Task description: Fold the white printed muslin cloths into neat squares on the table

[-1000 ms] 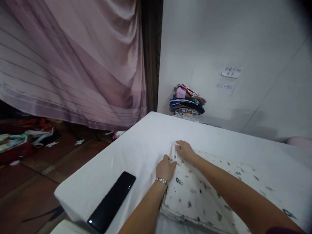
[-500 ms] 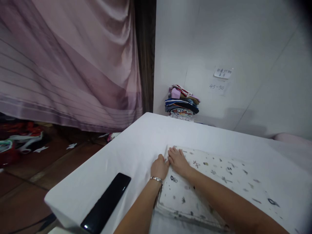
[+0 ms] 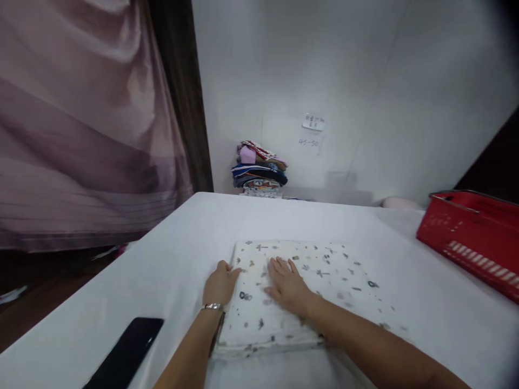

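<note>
A white folded cloth [image 3: 259, 319] with small grey and brown prints lies flat on the white table [image 3: 174, 254], its layers showing at the near edge. Against its left edge is my left hand [image 3: 219, 285], wearing a silver bracelet, the thumb over the top and the fingers curled at the side; the fingertips are partly hidden. My right hand [image 3: 288, 286] rests palm down on top of the cloth, fingers stretched out. A black phone [image 3: 125, 354] lies on the table to the left of my left forearm.
A red plastic basket [image 3: 466, 237] with a metal handle stands on the right. Behind the table's far edge, a stack of folded fabrics [image 3: 259, 170] sits against the white wall [image 3: 344, 81]. A pink curtain [image 3: 81, 135] hangs at the left.
The view has turned right, bringing the red basket in. My right hand has slid right, away from the cloth's left edge and from my left hand, which stays at that edge.
</note>
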